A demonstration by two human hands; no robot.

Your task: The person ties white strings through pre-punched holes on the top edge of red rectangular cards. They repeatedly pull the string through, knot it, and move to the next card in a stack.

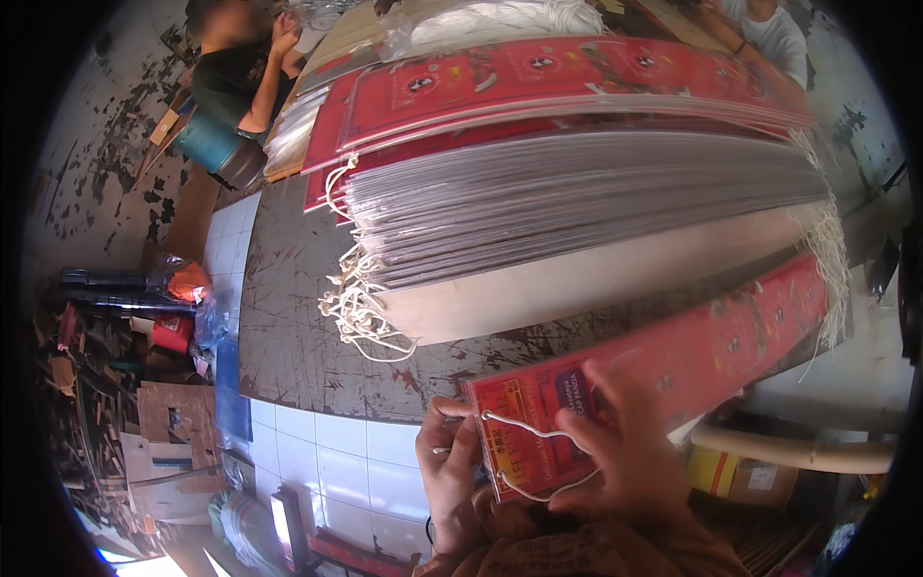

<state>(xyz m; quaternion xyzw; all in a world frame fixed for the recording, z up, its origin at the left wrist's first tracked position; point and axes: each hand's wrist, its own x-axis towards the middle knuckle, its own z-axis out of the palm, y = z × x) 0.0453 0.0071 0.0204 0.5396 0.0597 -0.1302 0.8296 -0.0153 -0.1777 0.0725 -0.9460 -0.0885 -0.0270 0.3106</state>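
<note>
A long red printed panel (716,361) in a clear glossy cover lies slantwise along the table's near edge. White string (524,423) loops through holes at its left end. My left hand (450,471) is at that end, with thumb and fingers closed on a short end of the string beside the panel's edge. Over the panel's face, my right hand (630,447) is slightly blurred, fingers spread apart around the string loop. Beyond lies a thick stack of similar panels (586,207), standing on edge, with knotted white strings (361,308) bunched at its left end.
More red panels (577,72) lie flat behind the stack on the worn table (288,317). Two people sit at the far side, one in a dark shirt (231,82), another in a white shirt (784,43). Cardboard scraps (168,423) fill the left floor; a pale tube (798,450) is at right.
</note>
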